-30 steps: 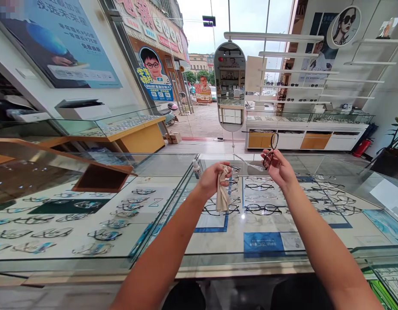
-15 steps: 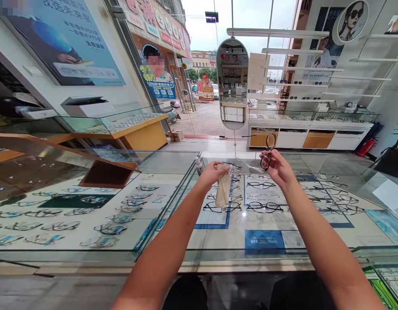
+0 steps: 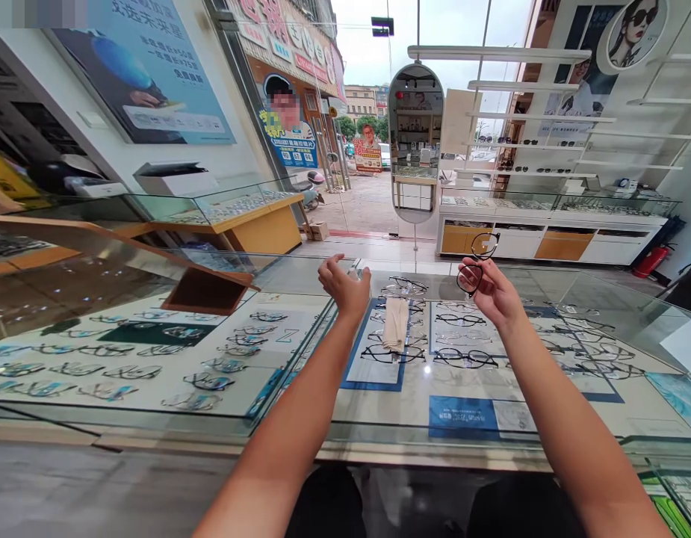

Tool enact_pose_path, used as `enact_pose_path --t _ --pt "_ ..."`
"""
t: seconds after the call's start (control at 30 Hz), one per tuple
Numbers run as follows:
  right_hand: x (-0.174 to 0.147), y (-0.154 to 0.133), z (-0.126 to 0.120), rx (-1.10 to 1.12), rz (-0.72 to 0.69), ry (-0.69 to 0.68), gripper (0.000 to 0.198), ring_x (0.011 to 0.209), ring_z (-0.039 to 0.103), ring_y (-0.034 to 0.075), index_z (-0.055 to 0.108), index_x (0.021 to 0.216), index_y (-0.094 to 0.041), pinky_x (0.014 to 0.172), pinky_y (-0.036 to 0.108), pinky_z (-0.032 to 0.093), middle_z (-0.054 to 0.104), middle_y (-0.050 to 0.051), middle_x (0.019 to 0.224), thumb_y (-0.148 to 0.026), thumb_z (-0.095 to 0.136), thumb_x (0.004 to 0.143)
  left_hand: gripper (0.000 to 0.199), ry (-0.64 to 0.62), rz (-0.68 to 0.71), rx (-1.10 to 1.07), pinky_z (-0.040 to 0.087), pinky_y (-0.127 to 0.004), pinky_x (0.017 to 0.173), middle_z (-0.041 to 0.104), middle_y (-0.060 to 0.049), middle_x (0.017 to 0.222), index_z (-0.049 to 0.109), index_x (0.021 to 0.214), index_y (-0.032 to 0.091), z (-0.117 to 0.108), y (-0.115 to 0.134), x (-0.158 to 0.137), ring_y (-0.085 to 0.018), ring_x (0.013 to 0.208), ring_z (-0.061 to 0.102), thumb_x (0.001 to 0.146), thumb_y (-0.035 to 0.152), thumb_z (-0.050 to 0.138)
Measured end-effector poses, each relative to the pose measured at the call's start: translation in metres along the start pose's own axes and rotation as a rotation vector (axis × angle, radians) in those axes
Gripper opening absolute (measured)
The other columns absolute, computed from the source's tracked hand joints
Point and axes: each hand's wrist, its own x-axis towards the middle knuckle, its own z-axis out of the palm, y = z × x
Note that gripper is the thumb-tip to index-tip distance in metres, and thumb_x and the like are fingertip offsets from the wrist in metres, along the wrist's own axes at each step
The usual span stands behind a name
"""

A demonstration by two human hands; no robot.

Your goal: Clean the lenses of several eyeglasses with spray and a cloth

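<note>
- On the blue wall poster [image 3: 155, 82], "未来星" is printed, with "50", "75" and "免费" below.
- "STELLEST" is lettered on the blue cutout sign [image 3: 290, 140]; "67" is shown beneath, between two unclear numbers.
- A Z-like mark [image 3: 283, 338] is borne by a pale display panel [image 3: 300, 327].
- The blue card's [image 3: 462, 420] small characters and the storefront sign [image 3: 289, 39] cannot be read surely.

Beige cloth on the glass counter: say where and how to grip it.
Probably pinch the cloth at its near end, from above and the near side: it lies lengthwise toward the camera on the glass counter, that end uncovered.
</note>
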Motion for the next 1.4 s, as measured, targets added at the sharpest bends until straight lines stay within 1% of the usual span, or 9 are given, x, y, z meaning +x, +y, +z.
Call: enact_pose_path --t 0.17,0.3,0.4,0.57,0.67,0.87,1.07,1.13,1.4 --pt "-0.001 -0.001 0.0 -0.044 0.008 -0.01 0.028 0.093 0.078 0.016 0.067 0.082 -0.027 0.086 0.03 0.064 0.084 -0.001 0.101 -0.033 0.093 0.075 0.074 -0.235 -0.294 -0.223 0.045 -0.048 0.117 0.059 -0.018 0.142 0.045 0.134 0.022 0.017 -0.032 0.006 -0.033 0.134 0.059 0.072 0.023 0.085" --pt "-0.002 0.0 0.003 -0.059 0.019 -0.03 0.03 0.092 0.077 0.015 0.067 0.081 -0.028 0.085 0.029 0.064 0.084 -0.002 0.099 -0.035 0.095 0.072 0.042 -0.353 -0.358 -0.282 0.055 -0.04 0.096 0.074 -0.008 0.101 0.058 0.107 0.02 0.023 -0.044 0.003 -0.026 0.097 0.072 0.071 0.024 0.081" --pt "-0.004 -0.001 0.005 -0.063 0.027 -0.053 0.032 0.094 0.077 0.014 0.068 0.08 -0.027 0.087 0.028 0.063 0.083 -0.003 0.099 -0.036 0.097 0.07 0.024 -0.386 -0.377 -0.311 0.056 -0.035 0.082 0.068 -0.001 0.073 0.058 0.083 0.021 0.022 -0.043 0.001 -0.022 0.079 0.069 0.074 0.032 0.078" --pt "-0.004 -0.001 0.006 -0.078 0.038 -0.066 0.035 0.095 0.075 0.014 0.067 0.079 -0.026 0.09 0.027 0.06 0.081 -0.004 0.096 -0.038 0.098 0.068 0.045 -0.419 -0.439 -0.433 0.045 -0.027 0.052 0.048 0.006 0.052 0.047 0.072 0.025 0.019 -0.026 0.0 -0.013 0.046 0.047 0.079 0.058 0.076" --pt "-0.003 0.001 0.006 -0.116 0.038 -0.07 0.035 0.096 0.074 0.015 0.067 0.08 -0.026 0.091 0.029 0.06 0.079 -0.003 0.095 -0.039 0.098 0.069 0.067 -0.49 -0.486 -0.54 0.037 -0.027 0.042 0.033 0.007 0.044 0.036 0.062 0.027 0.013 -0.009 0.002 -0.011 0.038 0.035 0.081 0.088 0.056" --pt "-0.002 0.018 0.013 -0.183 0.07 -0.044 0.046 0.088 0.07 0.013 0.063 0.073 -0.026 0.087 0.027 0.057 0.078 -0.004 0.087 -0.044 0.102 0.057 0.089 -0.99 -0.565 -0.996 0.026 -0.026 0.035 0.017 0.007 0.037 0.027 0.049 0.026 -0.005 0.03 0.003 -0.007 0.032 0.018 0.062 0.113 0.025" --pt "-0.015 0.039 0.03 -0.249 0.157 -0.065 0.047 0.094 0.07 0.015 0.061 0.074 -0.025 0.093 0.032 0.055 0.077 -0.002 0.088 -0.049 0.099 0.062 0.09 -1.262 -0.399 -0.989 0.024 -0.029 0.037 0.016 0.005 0.035 0.031 0.043 0.026 -0.015 0.054 -0.006 -0.009 0.032 0.019 0.062 0.113 0.021" --pt "-0.019 0.045 0.036 -0.28 0.171 -0.081 0.048 0.092 0.069 0.015 0.06 0.074 -0.024 0.093 0.032 0.054 0.077 -0.002 0.086 -0.051 0.098 0.063 0.088 -1.271 -0.335 -0.964 0.023 -0.029 0.038 0.018 0.005 0.035 0.033 0.043 0.027 -0.014 0.058 -0.014 -0.009 0.031 0.019 0.065 0.111 0.025" --pt "-0.028 0.06 0.044 -0.279 0.24 -0.154 0.047 0.086 0.066 0.015 0.06 0.074 -0.024 0.093 0.034 0.051 0.077 -0.002 0.088 -0.052 0.097 0.064 0.08 -0.933 0.025 -0.742 0.026 -0.03 0.045 0.038 0.0 0.04 0.043 0.043 0.023 -0.006 0.068 -0.045 -0.01 0.04 0.033 0.077 0.095 0.049"
